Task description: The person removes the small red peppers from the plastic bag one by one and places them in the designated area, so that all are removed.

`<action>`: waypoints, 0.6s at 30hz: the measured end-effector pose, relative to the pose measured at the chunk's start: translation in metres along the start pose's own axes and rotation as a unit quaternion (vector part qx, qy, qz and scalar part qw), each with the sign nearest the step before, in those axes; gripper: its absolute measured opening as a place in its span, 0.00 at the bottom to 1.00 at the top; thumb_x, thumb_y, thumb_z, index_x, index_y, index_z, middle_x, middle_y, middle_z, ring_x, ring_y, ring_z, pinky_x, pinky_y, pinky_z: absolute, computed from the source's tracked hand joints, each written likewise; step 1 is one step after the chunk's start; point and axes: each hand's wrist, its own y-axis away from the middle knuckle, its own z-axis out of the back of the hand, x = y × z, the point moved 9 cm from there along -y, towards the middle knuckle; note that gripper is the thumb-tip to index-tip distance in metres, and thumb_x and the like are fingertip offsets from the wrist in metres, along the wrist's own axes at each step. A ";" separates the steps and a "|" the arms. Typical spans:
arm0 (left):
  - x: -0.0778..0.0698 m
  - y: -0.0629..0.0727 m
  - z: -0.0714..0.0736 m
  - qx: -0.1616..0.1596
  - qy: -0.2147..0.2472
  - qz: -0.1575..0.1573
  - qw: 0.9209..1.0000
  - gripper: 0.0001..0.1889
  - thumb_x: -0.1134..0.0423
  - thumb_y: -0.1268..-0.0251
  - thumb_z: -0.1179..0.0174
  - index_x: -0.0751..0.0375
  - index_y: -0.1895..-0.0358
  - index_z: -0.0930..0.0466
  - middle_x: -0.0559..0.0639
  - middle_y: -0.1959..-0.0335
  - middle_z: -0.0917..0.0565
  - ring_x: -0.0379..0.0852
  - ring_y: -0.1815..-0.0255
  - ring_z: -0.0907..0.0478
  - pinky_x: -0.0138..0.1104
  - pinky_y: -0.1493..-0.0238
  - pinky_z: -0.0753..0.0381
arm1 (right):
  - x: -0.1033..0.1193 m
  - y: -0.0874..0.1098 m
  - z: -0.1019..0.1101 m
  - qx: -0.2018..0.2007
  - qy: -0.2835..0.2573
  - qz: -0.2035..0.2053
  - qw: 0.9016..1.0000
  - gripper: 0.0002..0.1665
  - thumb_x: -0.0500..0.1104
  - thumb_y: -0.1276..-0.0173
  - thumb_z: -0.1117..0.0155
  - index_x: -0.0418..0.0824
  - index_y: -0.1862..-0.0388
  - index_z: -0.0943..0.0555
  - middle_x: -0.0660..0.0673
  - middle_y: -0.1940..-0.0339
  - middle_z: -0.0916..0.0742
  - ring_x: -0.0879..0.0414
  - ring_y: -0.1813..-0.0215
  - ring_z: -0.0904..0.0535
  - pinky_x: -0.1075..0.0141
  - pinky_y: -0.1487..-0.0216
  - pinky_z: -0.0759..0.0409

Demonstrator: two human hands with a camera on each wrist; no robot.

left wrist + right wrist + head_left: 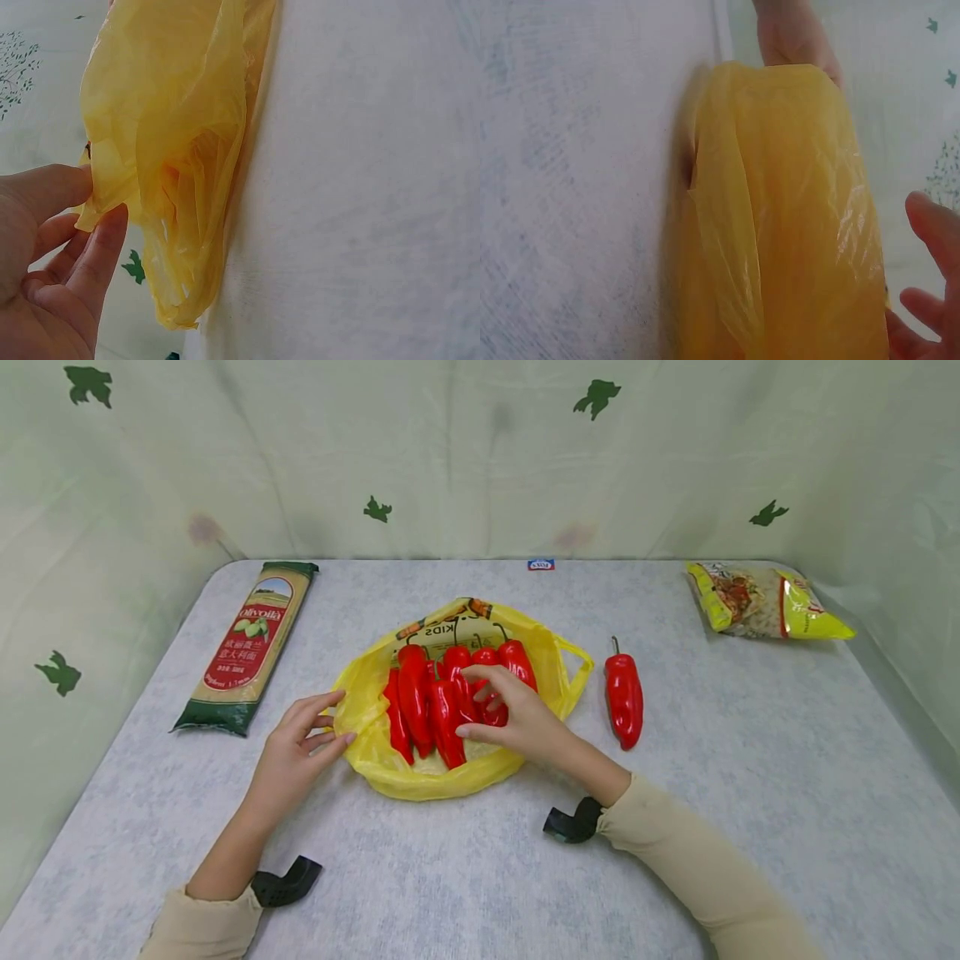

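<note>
A yellow plastic bag (427, 787) lies with its mouth spread wide, and several glossy red peppers (414, 689) with stems rest inside. At its left rim, my left hand (288, 760) pinches the plastic; the left wrist view shows the bag's edge (112, 169) between thumb and fingers. Over the right part of the opening hovers my right hand (528, 718), thumb and fingers apart, with peppers visible in the gap. The right wrist view has these spread fingers (934, 232) beside the bag wall. A single red pepper (624, 702) lies on the table right of the bag.
A long pack of spaghetti (247, 647) lies left of the bag on the pale table (450, 877). At the back right lies a yellow and clear food packet (768, 602). A small blue and red label (541, 564) is at the rear edge, before a pale curtain (450, 443).
</note>
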 end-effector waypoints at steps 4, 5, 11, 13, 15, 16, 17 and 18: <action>-0.001 0.000 0.000 0.000 -0.002 0.000 1.000 0.30 0.72 0.48 0.37 0.62 0.38 0.34 0.55 0.46 0.32 0.40 0.56 0.31 0.21 0.57 0.27 | -0.008 -0.003 -0.009 0.021 0.020 -0.028 0.999 0.41 0.48 0.48 0.29 0.40 0.38 0.37 0.45 0.46 0.27 0.55 0.57 0.28 0.65 0.61 0.24; 0.000 0.000 0.000 0.001 -0.002 0.001 1.000 0.30 0.72 0.48 0.37 0.62 0.38 0.34 0.55 0.46 0.32 0.40 0.56 0.31 0.21 0.57 0.27 | -0.011 -0.003 -0.011 0.027 0.022 -0.036 0.999 0.42 0.48 0.48 0.30 0.41 0.37 0.38 0.46 0.46 0.28 0.56 0.57 0.28 0.66 0.61 0.24; 0.004 0.000 -0.001 0.001 -0.015 0.011 1.000 0.30 0.70 0.47 0.37 0.60 0.38 0.34 0.52 0.46 0.32 0.38 0.56 0.31 0.23 0.56 0.26 | -0.018 -0.007 -0.023 0.059 0.025 -0.075 0.995 0.44 0.49 0.48 0.30 0.41 0.36 0.40 0.48 0.48 0.29 0.57 0.59 0.30 0.67 0.63 0.24; 0.005 0.000 -0.001 0.001 -0.017 0.011 1.000 0.30 0.70 0.47 0.37 0.60 0.38 0.34 0.52 0.46 0.32 0.38 0.56 0.31 0.23 0.57 0.26 | -0.020 -0.008 -0.026 0.065 0.036 -0.087 0.993 0.44 0.50 0.48 0.30 0.41 0.36 0.40 0.48 0.51 0.29 0.58 0.61 0.30 0.68 0.64 0.25; 0.005 -0.001 -0.001 0.001 -0.017 0.011 1.000 0.30 0.70 0.47 0.37 0.59 0.38 0.34 0.51 0.46 0.32 0.38 0.56 0.31 0.22 0.57 0.26 | -0.022 -0.010 -0.028 0.070 0.051 -0.098 0.991 0.45 0.51 0.48 0.30 0.42 0.36 0.40 0.49 0.51 0.29 0.59 0.59 0.31 0.69 0.62 0.25; 0.005 -0.001 -0.001 0.002 -0.016 0.011 1.000 0.30 0.70 0.47 0.37 0.59 0.38 0.34 0.52 0.46 0.32 0.38 0.56 0.31 0.21 0.57 0.27 | -0.023 -0.010 -0.029 0.073 0.060 -0.104 0.990 0.45 0.52 0.48 0.30 0.43 0.35 0.40 0.49 0.49 0.29 0.59 0.56 0.31 0.70 0.59 0.26; 0.006 -0.001 -0.002 0.002 -0.015 0.012 1.000 0.30 0.70 0.47 0.37 0.59 0.38 0.34 0.52 0.46 0.32 0.38 0.56 0.31 0.21 0.57 0.27 | -0.024 -0.011 -0.030 0.078 0.069 -0.109 0.989 0.45 0.53 0.48 0.30 0.44 0.35 0.41 0.50 0.48 0.29 0.60 0.54 0.32 0.70 0.56 0.26; 0.006 -0.001 -0.002 0.002 -0.014 0.012 1.000 0.30 0.70 0.47 0.37 0.59 0.38 0.34 0.52 0.46 0.32 0.38 0.56 0.31 0.20 0.57 0.27 | -0.025 -0.012 -0.031 0.082 0.076 -0.114 0.987 0.46 0.54 0.48 0.31 0.44 0.35 0.41 0.50 0.46 0.30 0.60 0.51 0.33 0.70 0.52 0.27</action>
